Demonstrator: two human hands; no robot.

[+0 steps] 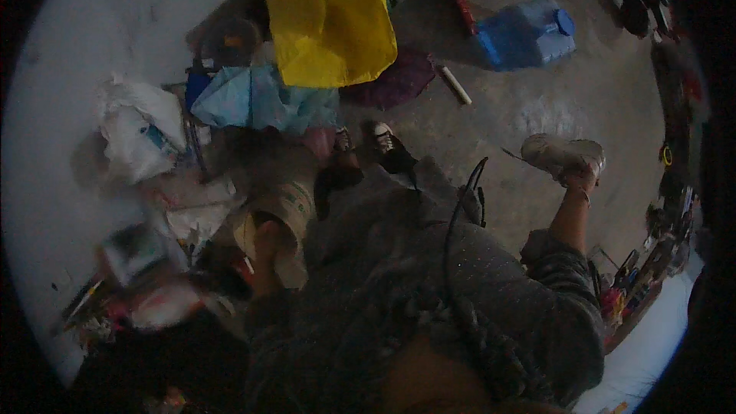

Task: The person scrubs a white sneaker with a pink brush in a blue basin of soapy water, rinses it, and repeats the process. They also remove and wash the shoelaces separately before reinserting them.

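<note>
Out to the right, my right hand grips a pale, off-white shoe at one end and holds it above the floor. A thin strand, perhaps a lace, sticks out from the shoe's other end. On my left side, my left hand reaches into the mouth of a beige sack or tub with faint green print. Its fingers are dark and hidden in there, so what they touch cannot be made out. My two feet in dark shoes with white laces stand ahead of my lap.
Ahead lie a large yellow bag or basin, a light-blue plastic bag and a dark purple piece. A clear blue water jug and a white stick rest on the concrete floor. A white bag is at left.
</note>
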